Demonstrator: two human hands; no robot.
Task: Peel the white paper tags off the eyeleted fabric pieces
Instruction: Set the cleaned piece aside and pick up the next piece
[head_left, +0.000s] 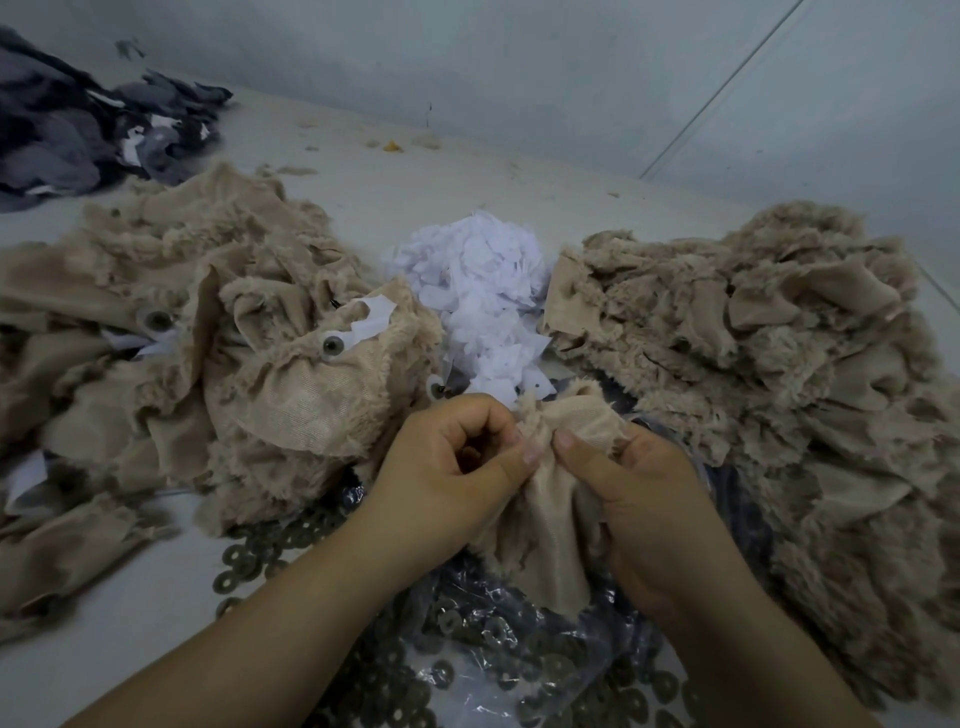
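Observation:
A beige plush fabric piece (558, 499) is bunched between both hands in the lower middle. My left hand (447, 467) pinches its upper edge with thumb and curled fingers. My right hand (639, 499) grips it from the right, thumb pressed on the cloth close to the left thumb. No tag shows on this piece. To the left, a pile of fabric pieces (208, 364) holds round eyes (333, 345) and a white paper tag (371, 319). A heap of loose white paper tags (483, 301) lies just beyond my hands.
A second beige fabric pile (753, 353) fills the right side. A clear plastic bag of round metal washers (493, 639) lies under my forearms, with washers spilled at the left (249, 561). Dark grey fabric (78, 130) sits at the far left by the wall.

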